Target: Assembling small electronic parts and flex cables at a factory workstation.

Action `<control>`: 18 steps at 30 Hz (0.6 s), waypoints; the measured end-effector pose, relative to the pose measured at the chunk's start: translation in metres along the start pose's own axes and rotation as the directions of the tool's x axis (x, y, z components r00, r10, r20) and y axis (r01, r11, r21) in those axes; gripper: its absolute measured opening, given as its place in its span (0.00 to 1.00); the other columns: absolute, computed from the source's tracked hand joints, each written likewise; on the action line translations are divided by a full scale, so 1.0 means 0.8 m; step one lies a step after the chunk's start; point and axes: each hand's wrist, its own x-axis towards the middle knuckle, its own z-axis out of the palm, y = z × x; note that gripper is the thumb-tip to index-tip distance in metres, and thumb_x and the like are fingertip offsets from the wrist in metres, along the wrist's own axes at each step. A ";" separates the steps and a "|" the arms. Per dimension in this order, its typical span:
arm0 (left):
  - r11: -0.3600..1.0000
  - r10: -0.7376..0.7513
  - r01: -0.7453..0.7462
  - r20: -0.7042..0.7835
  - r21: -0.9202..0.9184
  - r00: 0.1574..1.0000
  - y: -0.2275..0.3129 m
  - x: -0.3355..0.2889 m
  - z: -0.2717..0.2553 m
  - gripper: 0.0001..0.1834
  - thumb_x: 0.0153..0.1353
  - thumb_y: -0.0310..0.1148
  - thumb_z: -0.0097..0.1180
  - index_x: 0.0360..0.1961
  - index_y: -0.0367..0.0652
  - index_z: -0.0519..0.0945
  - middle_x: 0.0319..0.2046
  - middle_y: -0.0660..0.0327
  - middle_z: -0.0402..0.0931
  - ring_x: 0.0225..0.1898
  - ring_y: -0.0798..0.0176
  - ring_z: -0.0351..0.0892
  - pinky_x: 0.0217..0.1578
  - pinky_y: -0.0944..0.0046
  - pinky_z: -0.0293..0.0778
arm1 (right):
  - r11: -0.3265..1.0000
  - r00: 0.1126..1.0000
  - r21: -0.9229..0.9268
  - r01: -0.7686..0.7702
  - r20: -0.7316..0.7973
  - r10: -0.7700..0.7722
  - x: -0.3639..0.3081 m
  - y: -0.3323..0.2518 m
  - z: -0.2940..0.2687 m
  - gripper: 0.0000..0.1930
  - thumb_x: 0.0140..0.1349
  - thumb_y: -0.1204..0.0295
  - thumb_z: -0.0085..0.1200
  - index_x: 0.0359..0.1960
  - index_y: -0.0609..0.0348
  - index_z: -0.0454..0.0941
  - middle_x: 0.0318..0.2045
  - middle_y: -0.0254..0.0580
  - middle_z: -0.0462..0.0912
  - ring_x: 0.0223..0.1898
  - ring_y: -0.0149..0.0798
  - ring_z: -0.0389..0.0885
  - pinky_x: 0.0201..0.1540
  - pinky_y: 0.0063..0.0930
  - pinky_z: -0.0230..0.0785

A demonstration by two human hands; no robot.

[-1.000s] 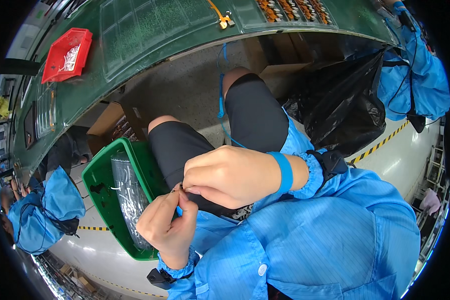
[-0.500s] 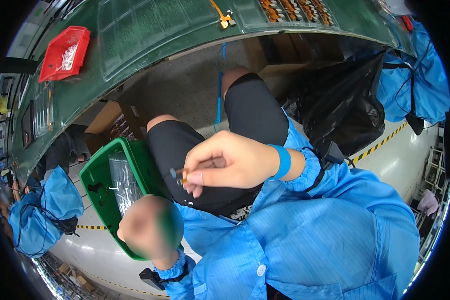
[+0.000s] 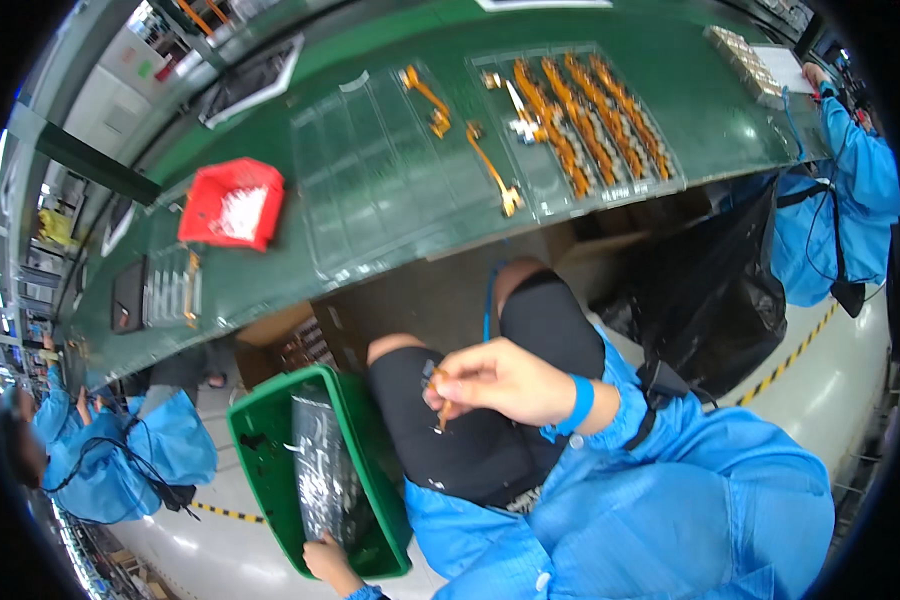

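Observation:
Above my lap, my right hand (image 3: 485,382), with a blue band at the wrist, pinches a small orange flexible circuit strip (image 3: 444,415). One end of it hangs below the fingers, and a greyish piece shows by the fingertips. My left hand (image 3: 330,563) is at the near rim of a green bin (image 3: 248,480), by the lower end of a clear plastic bag (image 3: 320,475) inside it. Its fingers show only small and partly, so whether they grip the rim or bag cannot be made out.
On the green table (image 3: 410,225) lie a clear tray (image 3: 680,183) with rows of orange circuit strips, loose strips (image 3: 490,168), another clear tray (image 3: 345,180) and a red box (image 3: 198,210) of white pieces. A black bag (image 3: 710,290) hangs at right. Co-workers in blue sit on both sides.
My view has tilted up, bringing more of the table into sight. The left hand has moved down toward the bin's near rim. The right hand still pinches the strip, now turned with one end hanging.

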 end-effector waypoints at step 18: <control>-0.346 0.795 0.785 0.284 -0.513 0.536 0.271 -0.106 -0.216 0.13 0.70 0.35 0.49 0.47 0.37 0.73 0.47 0.52 0.77 0.49 0.59 0.77 0.48 0.64 0.72 | 0.923 0.900 -0.219 0.317 -0.236 -0.366 -0.008 0.022 0.059 0.06 0.57 0.84 0.59 0.36 0.74 0.79 0.38 0.44 0.79 0.41 0.35 0.81 0.46 0.24 0.76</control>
